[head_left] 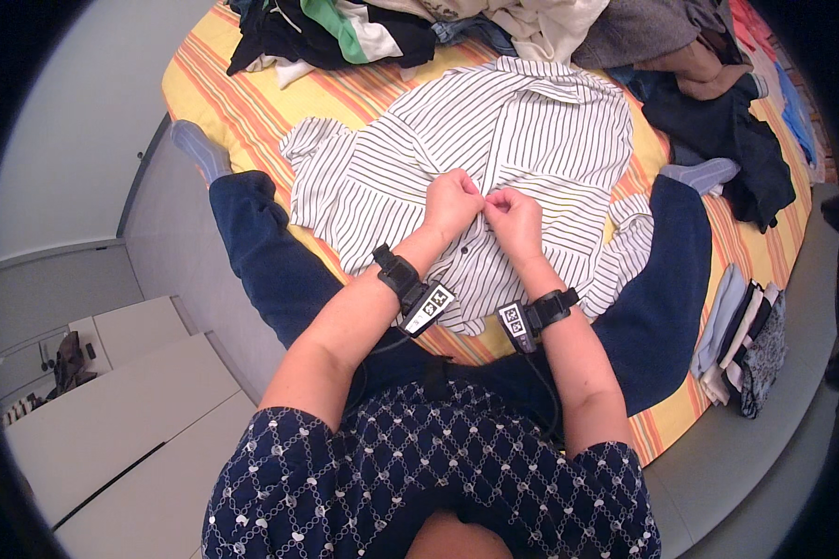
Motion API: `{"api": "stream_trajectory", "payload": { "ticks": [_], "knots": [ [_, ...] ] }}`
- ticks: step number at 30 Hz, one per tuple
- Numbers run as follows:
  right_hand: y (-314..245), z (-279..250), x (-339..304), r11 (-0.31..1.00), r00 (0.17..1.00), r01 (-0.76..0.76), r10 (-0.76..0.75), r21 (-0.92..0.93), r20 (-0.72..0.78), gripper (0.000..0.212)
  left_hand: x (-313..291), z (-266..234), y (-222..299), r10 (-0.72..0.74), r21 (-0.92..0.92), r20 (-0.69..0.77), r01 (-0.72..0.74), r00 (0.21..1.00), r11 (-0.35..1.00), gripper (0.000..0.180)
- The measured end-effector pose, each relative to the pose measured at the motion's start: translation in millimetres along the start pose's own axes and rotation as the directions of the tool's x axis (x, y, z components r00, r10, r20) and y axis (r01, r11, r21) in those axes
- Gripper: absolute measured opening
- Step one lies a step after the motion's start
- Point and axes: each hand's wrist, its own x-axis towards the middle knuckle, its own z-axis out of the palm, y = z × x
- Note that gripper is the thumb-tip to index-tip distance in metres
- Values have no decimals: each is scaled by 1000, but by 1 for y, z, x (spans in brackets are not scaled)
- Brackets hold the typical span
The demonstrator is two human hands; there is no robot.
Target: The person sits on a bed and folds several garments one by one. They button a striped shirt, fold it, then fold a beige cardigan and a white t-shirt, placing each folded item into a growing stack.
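A white shirt with dark stripes (559,140) lies spread between my legs, its collar at the far end and its sleeves out to the sides. At the middle of its front placket, my left hand (454,202) pinches the cloth. Close beside it, nearly touching, my right hand (515,222) pinches the other side of the placket. Whatever button lies between the fingertips is hidden. One dark button (464,250) shows on the placket just below my hands.
A yellow and orange striped bedspread (252,121) lies under the shirt. Heaped clothes (345,37) run along the far side, with dark garments (727,140) at far right. Folded clothes (741,335) sit at the right edge. Pale drawers (130,410) stand at left.
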Motion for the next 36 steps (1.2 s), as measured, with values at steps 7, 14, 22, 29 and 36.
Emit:
{"api": "stream_trajectory", "payload": {
  "ticks": [7,14,22,29,36],
  "knots": [
    [-1,0,-2,996,999,34,-37,-82,-34,6,3,-5,6,-21,-93,100,31,995,995,9],
    [5,2,-4,997,998,61,-62,-35,-25,6,-1,-10,14,48,67,103,-55,993,996,13],
    [13,-13,5,602,843,-539,385,589,376,8,-5,-1,6,27,-124,65,-19,998,992,11],
    [18,-47,15,627,594,-748,489,216,639,18,9,-31,-9,189,14,566,-239,802,971,15],
    [-11,-52,71,980,980,-196,196,-15,16,27,78,-87,-8,417,465,8,-373,909,803,26]
  ]
}}
